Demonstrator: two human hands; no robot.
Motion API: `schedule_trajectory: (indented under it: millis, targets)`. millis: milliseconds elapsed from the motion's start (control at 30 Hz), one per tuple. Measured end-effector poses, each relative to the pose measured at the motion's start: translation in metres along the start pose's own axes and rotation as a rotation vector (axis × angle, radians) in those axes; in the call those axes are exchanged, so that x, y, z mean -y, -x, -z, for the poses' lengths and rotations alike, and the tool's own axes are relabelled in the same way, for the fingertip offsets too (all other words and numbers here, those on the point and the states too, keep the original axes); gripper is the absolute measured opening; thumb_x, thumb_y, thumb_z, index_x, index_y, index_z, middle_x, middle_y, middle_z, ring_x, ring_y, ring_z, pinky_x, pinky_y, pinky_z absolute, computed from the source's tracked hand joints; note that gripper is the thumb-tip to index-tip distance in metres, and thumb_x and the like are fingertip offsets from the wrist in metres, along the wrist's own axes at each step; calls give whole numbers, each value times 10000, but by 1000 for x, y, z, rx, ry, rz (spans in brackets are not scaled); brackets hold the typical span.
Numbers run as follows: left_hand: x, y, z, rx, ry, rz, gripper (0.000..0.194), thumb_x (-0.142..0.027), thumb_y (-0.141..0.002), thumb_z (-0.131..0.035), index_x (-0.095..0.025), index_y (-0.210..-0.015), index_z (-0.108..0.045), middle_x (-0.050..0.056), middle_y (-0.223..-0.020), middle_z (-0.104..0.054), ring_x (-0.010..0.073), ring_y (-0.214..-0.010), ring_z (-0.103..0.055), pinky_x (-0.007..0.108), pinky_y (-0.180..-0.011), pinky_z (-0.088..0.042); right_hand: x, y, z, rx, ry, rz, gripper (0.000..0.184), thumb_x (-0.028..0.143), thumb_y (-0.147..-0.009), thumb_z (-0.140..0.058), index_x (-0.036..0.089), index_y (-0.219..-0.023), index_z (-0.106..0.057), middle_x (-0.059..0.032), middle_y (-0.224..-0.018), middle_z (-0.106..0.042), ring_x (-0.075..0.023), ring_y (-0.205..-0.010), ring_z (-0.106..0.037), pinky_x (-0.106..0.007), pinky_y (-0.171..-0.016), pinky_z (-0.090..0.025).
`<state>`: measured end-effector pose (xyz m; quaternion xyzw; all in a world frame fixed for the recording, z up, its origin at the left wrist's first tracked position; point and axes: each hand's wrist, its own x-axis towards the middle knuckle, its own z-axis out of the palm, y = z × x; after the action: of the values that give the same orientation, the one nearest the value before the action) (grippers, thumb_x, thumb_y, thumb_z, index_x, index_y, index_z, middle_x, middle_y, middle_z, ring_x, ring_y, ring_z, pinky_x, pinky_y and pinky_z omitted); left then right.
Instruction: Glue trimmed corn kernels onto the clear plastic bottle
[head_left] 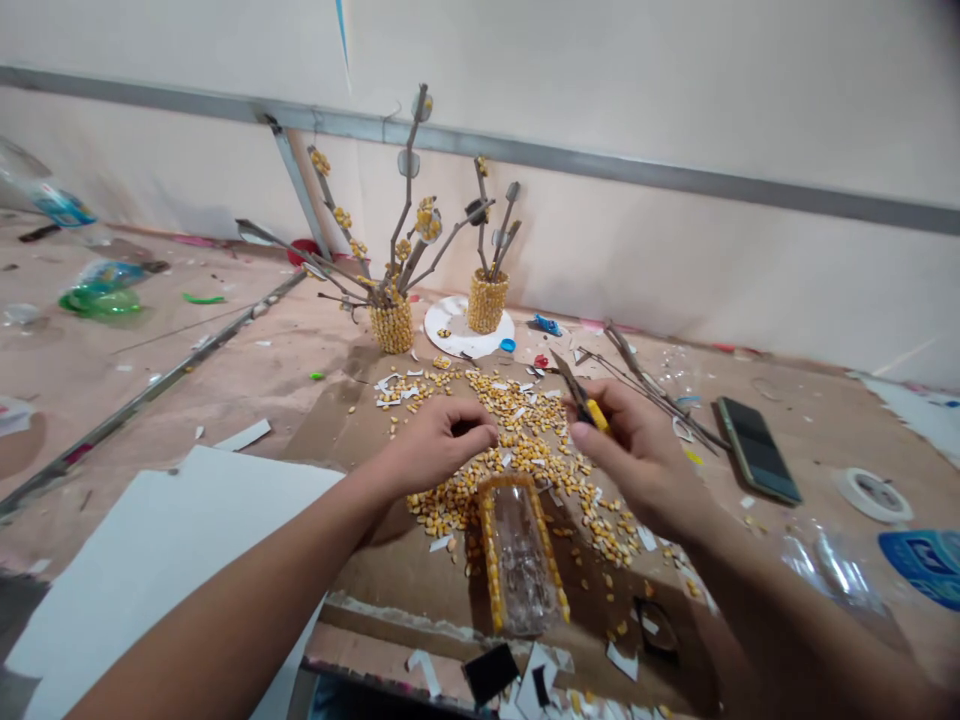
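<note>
My right hand [637,440] holds a cutting tool [579,392] above a cardboard sheet [375,580], its dark blade angled up and to the left, away from me. The right grip is closed around the yellow-and-black handle. To its left, my left hand [442,440] hovers over loose corn kernels [525,455], fingers curled toward the thumb; I cannot tell whether that grip pinches anything. The 2 hands are apart. Nearer to me and between my forearms, a clear plastic container [521,560] edged with kernels lies on the cardboard.

Beyond the kernels, 2 kernel-covered pots hold bare branches: the left pot [392,327] on the worktop [232,385], the right pot [489,303] on a white disc [441,318]. Loose twigs [646,388] lie beyond my right hand, beside a dark-screened phone [757,450], with a roll of white tape [875,495] farther right. White sheets [187,540] spread at left, partly hidden by my left forearm.
</note>
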<state>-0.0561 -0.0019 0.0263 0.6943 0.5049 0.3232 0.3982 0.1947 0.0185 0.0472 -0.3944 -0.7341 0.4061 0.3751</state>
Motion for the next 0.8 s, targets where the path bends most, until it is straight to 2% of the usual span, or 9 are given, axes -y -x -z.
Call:
schedule_trajectory:
  millis: [67,133,233,300,567,633,700,800]
  targets:
    - [-4,3,-6,-22,171,1,269,-371,-905,-618,-179,-766,-743,15,-704,-679,147,-671,-558,276,-643,-398,-1,3,-12,-19,64,34,198,360,-924,-718,239,-1075,-676,-3,-808,-662,-155,-650,-599,-288,-572,-490]
    - [-9,5,-11,-32,277,5,278,-398,-902,-657,-175,-768,-753,25,-735,-703,151,-695,-581,278,-667,-426,-1,5,-20,-19,115,137,173,299,-899,-747,244,-1059,-715,-18,-850,-725,-169,-697,-659,-308,-627,-535]
    - [-16,8,-17,-22,377,16,286,-416,-891,-708,-169,-761,-770,40,-771,-728,160,-722,-610,280,-696,-461,-1,4,-25,30,136,320,192,177,-876,-706,254,-1044,-754,-41,-917,-789,-196,-789,-725,-346,-722,-579]
    - [-19,7,-19,-17,407,15,316,-444,-876,-741,-167,-729,-773,42,-750,-724,158,-704,-603,274,-678,-458,-2,3,-24,46,154,399,251,122,-870,-653,260,-1053,-756,-43,-917,-793,-197,-804,-733,-350,-731,-586]
    - [-13,6,-23,-61,540,147,203,-367,-799,-819,-165,-811,-807,50,-793,-771,159,-714,-640,277,-700,-476,-5,0,-26,86,343,457,286,48,-875,-535,234,-1065,-643,-59,-953,-755,-201,-850,-701,-325,-721,-547]
    - [-13,6,-24,-108,544,175,192,-349,-766,-832,-164,-787,-784,35,-771,-746,149,-701,-616,271,-689,-464,-8,0,-26,64,348,419,215,85,-906,-543,234,-1038,-623,-53,-923,-744,-192,-805,-684,-314,-699,-521]
    - [-13,6,-24,-161,558,196,210,-362,-761,-822,-165,-762,-748,9,-716,-690,125,-653,-553,255,-644,-422,-12,0,-25,18,377,356,40,215,-966,-577,225,-993,-604,-44,-853,-707,-181,-725,-635,-305,-650,-471]
    - [-13,6,-25,-199,628,230,266,-413,-768,-804,-169,-757,-698,-33,-629,-579,97,-579,-436,242,-577,-342,-18,1,-22,-30,443,301,314,493,-1043,-500,221,-903,-570,-27,-754,-612,-176,-644,-539,-313,-598,-384]
